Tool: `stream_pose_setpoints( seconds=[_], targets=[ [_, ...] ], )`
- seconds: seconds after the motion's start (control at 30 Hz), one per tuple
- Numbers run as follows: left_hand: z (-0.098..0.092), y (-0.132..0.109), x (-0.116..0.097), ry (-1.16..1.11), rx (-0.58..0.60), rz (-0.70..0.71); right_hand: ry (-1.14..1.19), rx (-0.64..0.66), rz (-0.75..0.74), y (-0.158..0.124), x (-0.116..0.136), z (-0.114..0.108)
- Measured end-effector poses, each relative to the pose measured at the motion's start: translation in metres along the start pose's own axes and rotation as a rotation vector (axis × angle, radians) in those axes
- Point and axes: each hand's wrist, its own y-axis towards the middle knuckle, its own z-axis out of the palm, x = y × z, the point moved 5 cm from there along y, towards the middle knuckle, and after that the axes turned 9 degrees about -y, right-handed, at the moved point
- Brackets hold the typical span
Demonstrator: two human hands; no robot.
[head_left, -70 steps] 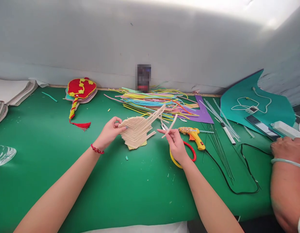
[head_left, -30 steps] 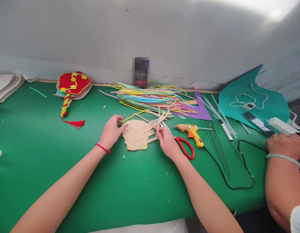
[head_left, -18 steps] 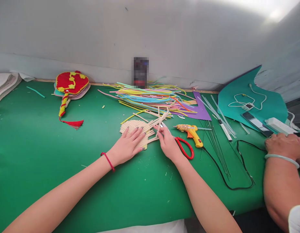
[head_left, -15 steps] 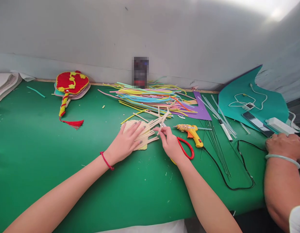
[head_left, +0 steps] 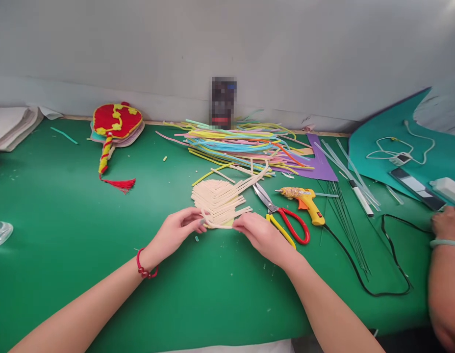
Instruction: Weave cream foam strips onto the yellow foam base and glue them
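A cream chenille stem (head_left: 220, 226) lies along the near edge of a rounded panel (head_left: 213, 193) covered with cream stems in a V pattern. My left hand (head_left: 178, 229) pinches the stem's left end, its fingers curled at the panel's lower left. At the lower right, my right hand (head_left: 262, 239) has thumb and fingers closed on the other end. Some pale yellow backing shows beneath the loose stem ends on the right. Beside my right hand lie scissors (head_left: 266, 198) with one red and one yellow handle, blades apart.
A heap of coloured stems (head_left: 231, 147) lies at the back. A yellow glue gun (head_left: 304, 201) with a black cord, green wires (head_left: 345, 225) and a phone (head_left: 417, 189) are rightward. A red fan (head_left: 117, 120) lies leftward. Another person's arm (head_left: 448, 269) rests at the right edge.
My left hand has lifted off the panel and moved to its lower-left edge. My right hand has come down from the upper stems. A stem is now held between both hands; the view has shifted.
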Motion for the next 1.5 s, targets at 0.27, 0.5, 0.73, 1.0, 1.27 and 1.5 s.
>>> stream_pose_setpoints(
  seconds=[0.27, 0.5, 0.73, 1.0, 1.27, 1.5],
  targets=[
    [0.01, -0.008, 0.007, -0.223, -0.04, -0.118, -0.204, -0.179, -0.063, 0.003, 0.011, -0.001],
    [0.026, -0.015, 0.008, -0.315, -0.041, -0.088, -0.36, -0.356, -0.044, -0.004, 0.041, 0.004],
    [0.028, -0.014, 0.004, -0.222, 0.037, -0.064, -0.065, -0.263, -0.147, -0.002, 0.038, 0.006],
    [0.032, -0.034, -0.016, 0.057, 0.14, 0.242, -0.023, -0.167, -0.243, -0.01, 0.039, -0.012],
    [0.041, -0.049, -0.02, 0.269, 0.306, 0.523, -0.135, -0.084, -0.332, -0.009, 0.047, -0.024],
    [0.038, -0.043, -0.018, 0.157, 0.246, 0.409, -0.096, -0.015, -0.306, -0.01, 0.046, -0.014]
  ],
)
